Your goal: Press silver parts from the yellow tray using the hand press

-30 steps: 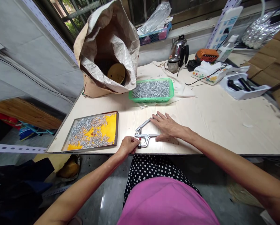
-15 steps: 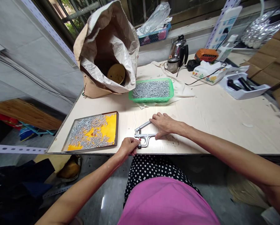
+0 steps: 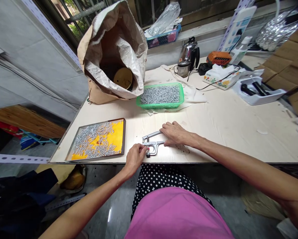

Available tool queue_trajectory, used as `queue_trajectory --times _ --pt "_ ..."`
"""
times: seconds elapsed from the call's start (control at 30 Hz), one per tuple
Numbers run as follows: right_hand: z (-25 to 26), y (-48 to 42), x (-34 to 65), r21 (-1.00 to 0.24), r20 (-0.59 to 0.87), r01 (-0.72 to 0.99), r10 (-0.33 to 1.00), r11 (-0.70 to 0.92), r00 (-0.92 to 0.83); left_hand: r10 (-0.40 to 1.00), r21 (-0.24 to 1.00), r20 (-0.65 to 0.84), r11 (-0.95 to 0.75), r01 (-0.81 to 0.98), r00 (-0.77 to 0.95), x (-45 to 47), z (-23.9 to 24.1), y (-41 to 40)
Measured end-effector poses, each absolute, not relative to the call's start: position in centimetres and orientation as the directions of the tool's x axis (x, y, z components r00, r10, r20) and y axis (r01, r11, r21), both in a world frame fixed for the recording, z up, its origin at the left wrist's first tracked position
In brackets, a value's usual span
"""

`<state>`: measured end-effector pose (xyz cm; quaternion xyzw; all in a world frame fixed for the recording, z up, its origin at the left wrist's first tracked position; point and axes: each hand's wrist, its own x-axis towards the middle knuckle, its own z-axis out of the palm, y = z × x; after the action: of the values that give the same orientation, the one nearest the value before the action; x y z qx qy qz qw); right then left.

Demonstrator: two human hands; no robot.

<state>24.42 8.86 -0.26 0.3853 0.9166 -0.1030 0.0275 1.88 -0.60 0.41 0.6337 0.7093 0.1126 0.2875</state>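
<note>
Silver snap fastener pliers (image 3: 153, 144) lie near the front edge of the table, with a spring and a small red part at their jaws. My right hand (image 3: 176, 133) is wrapped around the ends of their two handles, which stand apart. At the jaws, my left hand (image 3: 135, 157) has its thumb and fingertips pinched together; anything between them is too small to make out. To the left, a shallow tray with a yellow bottom (image 3: 117, 134) holds many small silver metal pieces (image 3: 89, 139).
A green basket (image 3: 161, 105) full of similar metal pieces stands beyond the pliers. Beside it is a large open sack (image 3: 96, 89). Further right are a metal kettle (image 3: 188, 51), a steel cup (image 3: 183, 69), an orange battery (image 3: 218, 57), a tissue pack (image 3: 220, 78) and a white tray (image 3: 258, 98).
My left fingertips have shifted slightly up and left along the jaws, so the jaws' lower end shows more. My right hand keeps its hold on the handles.
</note>
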Motion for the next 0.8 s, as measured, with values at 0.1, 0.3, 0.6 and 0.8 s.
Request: queue_trajectory --times 0.1,0.3,0.6,0.8 --pt "-0.1 8.6 24.4 -0.175 -0.122 0.713 0.704 0.679 -0.7 0.983 0.41 0.012 -0.173 0.895 0.184 2.7 0.2 -0.2" --pt "0.4 8.0 24.4 -0.174 -0.116 0.724 0.716 0.667 -0.688 0.858 0.248 0.002 -0.499 0.831 0.514 5.6 -0.6 3.5" --pt "1.5 7.7 24.7 -0.15 -0.2 0.78 0.754 0.607 -0.626 0.788 0.16 -0.179 -0.568 0.807 0.589 6.6 1.3 5.9" --pt "1.9 6.7 24.1 -0.156 -0.197 0.78 0.754 0.607 -0.626 0.801 0.186 -0.193 -0.538 0.822 0.567 7.2 1.1 5.8"
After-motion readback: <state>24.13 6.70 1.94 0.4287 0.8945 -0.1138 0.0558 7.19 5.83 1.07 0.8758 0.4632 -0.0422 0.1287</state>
